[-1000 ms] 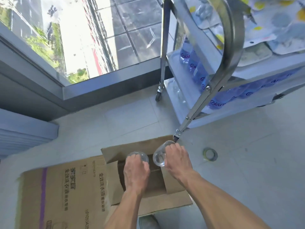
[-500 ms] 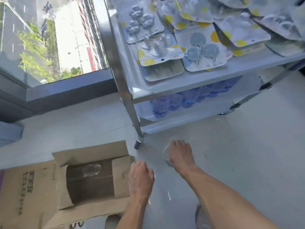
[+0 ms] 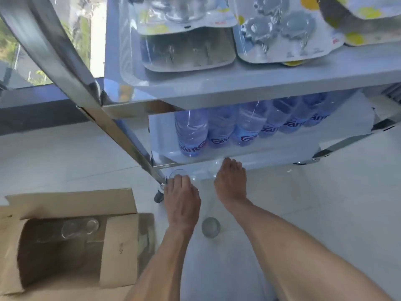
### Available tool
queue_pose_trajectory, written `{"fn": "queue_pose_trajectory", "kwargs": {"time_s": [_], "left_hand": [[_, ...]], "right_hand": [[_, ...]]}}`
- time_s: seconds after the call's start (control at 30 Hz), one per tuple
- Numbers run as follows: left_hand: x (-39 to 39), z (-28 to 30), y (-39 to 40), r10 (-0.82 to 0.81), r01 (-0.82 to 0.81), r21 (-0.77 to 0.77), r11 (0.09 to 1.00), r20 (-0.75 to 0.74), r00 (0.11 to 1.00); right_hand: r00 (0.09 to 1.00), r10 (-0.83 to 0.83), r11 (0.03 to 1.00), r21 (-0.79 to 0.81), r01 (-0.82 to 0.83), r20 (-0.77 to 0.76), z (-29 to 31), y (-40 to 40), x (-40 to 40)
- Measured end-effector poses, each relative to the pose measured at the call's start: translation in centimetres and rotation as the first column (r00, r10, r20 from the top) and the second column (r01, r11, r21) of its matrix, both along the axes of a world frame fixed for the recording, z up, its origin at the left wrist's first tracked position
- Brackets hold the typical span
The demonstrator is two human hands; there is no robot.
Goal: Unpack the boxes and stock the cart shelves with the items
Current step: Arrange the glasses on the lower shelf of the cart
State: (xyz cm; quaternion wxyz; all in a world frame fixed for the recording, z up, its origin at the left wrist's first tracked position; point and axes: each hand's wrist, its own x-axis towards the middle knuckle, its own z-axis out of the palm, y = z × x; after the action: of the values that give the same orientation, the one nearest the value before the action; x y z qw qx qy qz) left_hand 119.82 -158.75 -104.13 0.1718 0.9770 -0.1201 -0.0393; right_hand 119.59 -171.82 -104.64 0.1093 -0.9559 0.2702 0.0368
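Since 1 second ago both hands have left the mouth of the cardboard box (image 3: pixel 65 242) and travelled to the cart's lowest level, each carrying a clear glass out of the box. The left hand (image 3: pixel 182 200) now sits palm down with its fingers curled over the top of a clear glass (image 3: pixel 178 173), whose rim shows just past the fingertips at 12 o'clock. The right hand (image 3: pixel 231 183) lies at 3 o'clock from the left, fingers stretched forward and bent over a second glass (image 3: pixel 213 167) that is faint against the pale shelf; it seems to grip it, though the transparent body makes the hold hard to read. Both forearms run up from 6 o'clock, nearly parallel, wrists dropped. The main risk, as I judge it, is a knock: the left glass is just beside the slanted steel cart leg (image 3: pixel 104 118) and the caster (image 3: pixel 159 195), and the middle shelf edge (image 3: pixel 195 164) hangs directly over both hands, so a lift or hurried push could chip a rim. Setting glass on metal blind, under that lip, could also tip one. Above, the blue water bottles (image 3: pixel 219 131) fill the middle shelf at 12 o'clock, and blister packs (image 3: pixel 282 35) cover the top. More glasses (image 3: pixel 80 229) remain in the box at 8 o'clock, and a tape roll (image 3: pixel 211 227) lies on the floor between the forearms.
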Motion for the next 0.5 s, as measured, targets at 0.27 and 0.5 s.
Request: {"fn": "queue_pose_trajectory", "kwargs": {"time_s": [0.27, 0.5], "left_hand": [[1.9, -3.9, -3.1, 0.027, -0.035, 0.068, 0.997, 0.111, 0.993], [3.9, -6.5, -4.8, 0.018, -0.033, 0.073, 0.997, 0.193, 0.981]], "right_hand": [[0.986, 0.164, 0.981, -0.105, -0.166, -0.025, -3.9, -3.9, 0.8], [0.943, 0.329, 0.932, -0.145, -0.333, -0.049, -6.8, -5.9, 3.5]]}}
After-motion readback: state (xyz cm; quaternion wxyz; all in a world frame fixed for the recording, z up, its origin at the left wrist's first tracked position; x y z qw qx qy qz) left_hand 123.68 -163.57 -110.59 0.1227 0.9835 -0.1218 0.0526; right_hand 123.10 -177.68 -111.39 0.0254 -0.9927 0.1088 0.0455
